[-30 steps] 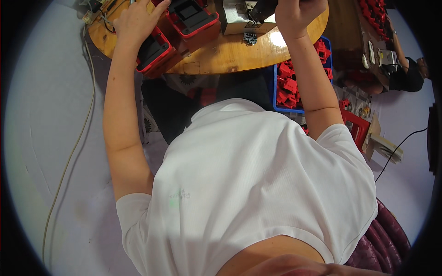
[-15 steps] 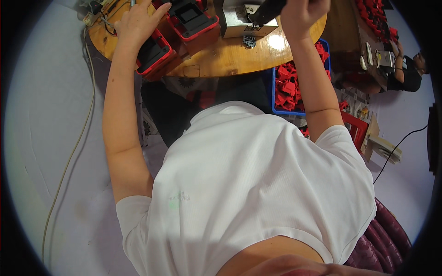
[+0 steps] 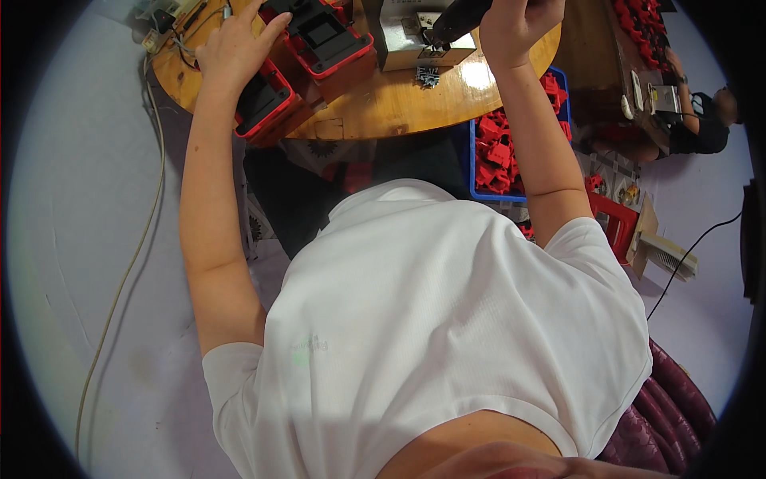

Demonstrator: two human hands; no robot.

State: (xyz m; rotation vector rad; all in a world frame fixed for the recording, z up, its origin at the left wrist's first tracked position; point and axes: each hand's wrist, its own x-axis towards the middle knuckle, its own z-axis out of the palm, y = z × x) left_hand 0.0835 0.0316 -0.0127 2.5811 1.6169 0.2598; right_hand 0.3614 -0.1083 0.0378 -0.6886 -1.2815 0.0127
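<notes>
My left hand [image 3: 235, 52] lies over the far left of the table with its fingers spread, its thumb side beside red-and-black plastic housings. One housing [image 3: 263, 100] sits by its wrist. Another housing [image 3: 323, 36], with a dark square recess, stands to its right. My right hand [image 3: 519, 28] is closed around a black power screwdriver [image 3: 460, 20], partly cut off by the top edge. The screwdriver's tip points down-left at the front of a metal screw box [image 3: 395, 40]. A small heap of screws [image 3: 428, 77] lies on the table before that box.
The wooden table [image 3: 359, 120] has a rounded near edge. Below my right forearm stands a blue crate [image 3: 473, 172] of red plastic parts. A co-worker [image 3: 702, 120] sits at another table on the far right. Cables [image 3: 152, 215] run along the left.
The whole view has shifted slightly. My right hand and the screwdriver stay at the screw box, and my left hand keeps its spread pose by the housings.
</notes>
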